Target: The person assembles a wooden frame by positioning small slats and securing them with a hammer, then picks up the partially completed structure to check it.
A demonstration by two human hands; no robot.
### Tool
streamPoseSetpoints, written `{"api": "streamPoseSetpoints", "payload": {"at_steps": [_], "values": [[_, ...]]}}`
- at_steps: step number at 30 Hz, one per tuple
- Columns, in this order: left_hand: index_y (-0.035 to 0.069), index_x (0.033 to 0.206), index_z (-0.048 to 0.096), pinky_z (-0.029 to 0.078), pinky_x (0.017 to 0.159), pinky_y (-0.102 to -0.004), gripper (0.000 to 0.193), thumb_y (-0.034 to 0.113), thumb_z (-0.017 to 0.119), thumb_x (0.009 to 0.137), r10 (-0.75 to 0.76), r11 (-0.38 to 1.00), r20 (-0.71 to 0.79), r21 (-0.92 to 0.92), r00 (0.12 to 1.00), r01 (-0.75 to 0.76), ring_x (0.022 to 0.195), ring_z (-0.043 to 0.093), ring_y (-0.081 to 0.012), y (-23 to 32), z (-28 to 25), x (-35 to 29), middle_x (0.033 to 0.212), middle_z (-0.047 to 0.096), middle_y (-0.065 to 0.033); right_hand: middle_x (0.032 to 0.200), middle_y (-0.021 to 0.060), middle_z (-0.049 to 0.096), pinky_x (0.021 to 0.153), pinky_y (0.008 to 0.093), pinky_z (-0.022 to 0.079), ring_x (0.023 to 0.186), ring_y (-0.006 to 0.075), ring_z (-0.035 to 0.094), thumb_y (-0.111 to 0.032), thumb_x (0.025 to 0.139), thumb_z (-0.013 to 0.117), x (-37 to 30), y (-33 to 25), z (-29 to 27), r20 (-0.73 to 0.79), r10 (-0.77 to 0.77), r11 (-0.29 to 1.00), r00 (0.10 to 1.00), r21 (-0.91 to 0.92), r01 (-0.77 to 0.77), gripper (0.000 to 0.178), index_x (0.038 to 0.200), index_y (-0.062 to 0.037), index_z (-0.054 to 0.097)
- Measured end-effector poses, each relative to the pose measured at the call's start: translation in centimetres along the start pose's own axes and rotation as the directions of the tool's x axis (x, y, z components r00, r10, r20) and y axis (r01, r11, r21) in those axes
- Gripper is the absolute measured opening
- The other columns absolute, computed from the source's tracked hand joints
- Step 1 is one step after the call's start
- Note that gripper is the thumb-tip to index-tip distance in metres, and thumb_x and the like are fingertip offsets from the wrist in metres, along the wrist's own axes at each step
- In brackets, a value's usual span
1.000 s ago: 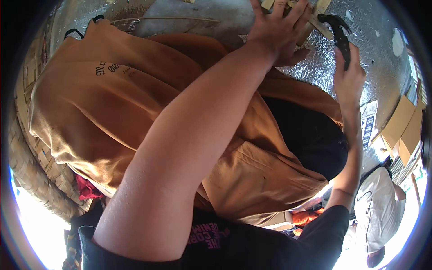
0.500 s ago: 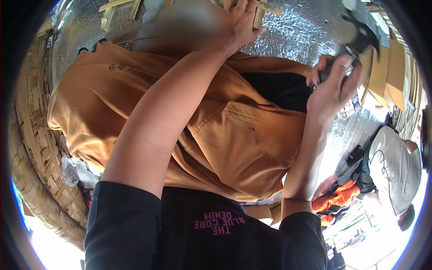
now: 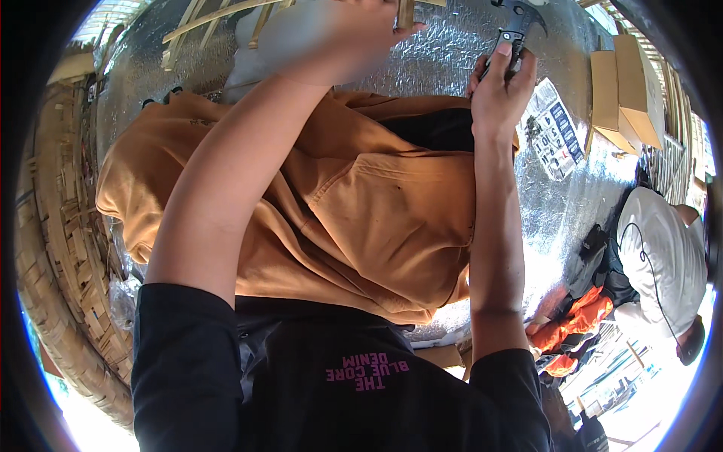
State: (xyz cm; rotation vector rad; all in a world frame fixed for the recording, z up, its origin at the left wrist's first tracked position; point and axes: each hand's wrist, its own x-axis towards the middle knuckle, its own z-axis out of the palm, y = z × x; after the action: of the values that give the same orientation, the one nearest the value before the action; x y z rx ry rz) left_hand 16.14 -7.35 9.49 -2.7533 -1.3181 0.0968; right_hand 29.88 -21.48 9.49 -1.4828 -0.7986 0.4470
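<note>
My right hand (image 3: pixel 503 90) is closed round the handle of a small black claw hammer (image 3: pixel 515 30), held up at the top right with its thumb along the handle. At the top edge my left hand (image 3: pixel 376 22), partly blurred and cut off by the frame, grips an upright piece of a light wooden strip frame (image 3: pixel 405 15). More thin strips of the frame (image 3: pixel 218 15) stretch away to the left. Across my lap lies a brown garment (image 3: pixel 392 203) with a black part (image 3: pixel 437 129) showing in its fold.
Silvery foil sheeting (image 3: pixel 557 203) covers the floor. A printed paper sheet (image 3: pixel 553 132) lies on it, near open cardboard boxes (image 3: pixel 629 98). At the right sits another person in a light shirt (image 3: pixel 655 248), beside orange and black cloth (image 3: pixel 576 316). A woven bamboo wall (image 3: pixel 68 248) curves along the left.
The hammer and my right hand have moved up and left, and the hammer is less blurred. My left hand has shifted up and left with the view. The printed sheet shows more fully.
</note>
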Motion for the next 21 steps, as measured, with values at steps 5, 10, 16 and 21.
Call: {"api": "streamPoseSetpoints", "payload": {"at_steps": [5,10,16,21], "values": [[0.006,0.149,0.041,0.003,0.118,-0.0728,0.083,0.071,0.032,0.098,0.008,0.992,-0.227,-0.117,0.974,-0.036,0.141,0.041,-0.0384,-0.9,-3.1,0.1,0.158,0.037,-0.0165,0.065,0.0046,0.052,0.039,0.0250,0.036,0.045,0.0091,0.047,-0.025,0.107,0.049,0.2,-0.2,0.1,-0.030,0.022,0.996,0.999,-0.081,-0.024,0.023,0.101,-0.0032,0.044],[0.009,0.146,0.048,0.011,0.119,-0.0710,0.078,0.070,0.031,0.100,0.001,0.997,-0.305,-0.077,0.952,-0.026,0.129,0.055,-0.0364,-2.7,-7.0,1.9,0.134,0.060,-0.0197,0.064,0.0029,0.051,0.039,0.0244,0.036,0.046,0.0076,0.047,-0.025,0.107,0.051,0.3,0.0,-0.4,-0.036,0.054,0.996,0.998,-0.076,-0.057,0.023,0.098,-0.0045,0.045],[0.012,0.138,0.059,0.052,0.098,-0.0569,0.065,0.061,0.036,0.103,-0.016,0.960,-0.094,-0.281,0.995,-0.011,0.076,0.071,-0.0255,-6.8,-9.5,4.0,0.075,0.071,-0.0108,0.062,0.0027,0.058,0.044,0.0270,0.041,0.050,0.0088,0.054,-0.022,0.105,0.054,0.5,0.3,0.0,-0.049,0.084,0.995,0.995,-0.054,-0.087,0.022,0.096,-0.0025,0.049],[0.012,0.127,0.068,0.060,0.080,-0.0491,0.052,0.052,0.046,0.104,0.013,0.968,-0.224,-0.242,0.975,-0.068,0.066,0.069,-0.0241,-11.3,-10.2,5.3,0.073,0.071,-0.0110,0.063,0.0010,0.052,0.038,0.0228,0.034,0.046,0.0055,0.047,-0.030,0.107,0.052,0.6,0.2,0.2,-0.043,0.096,0.994,0.994,-0.056,-0.098,0.026,0.099,-0.0064,0.046]]}}
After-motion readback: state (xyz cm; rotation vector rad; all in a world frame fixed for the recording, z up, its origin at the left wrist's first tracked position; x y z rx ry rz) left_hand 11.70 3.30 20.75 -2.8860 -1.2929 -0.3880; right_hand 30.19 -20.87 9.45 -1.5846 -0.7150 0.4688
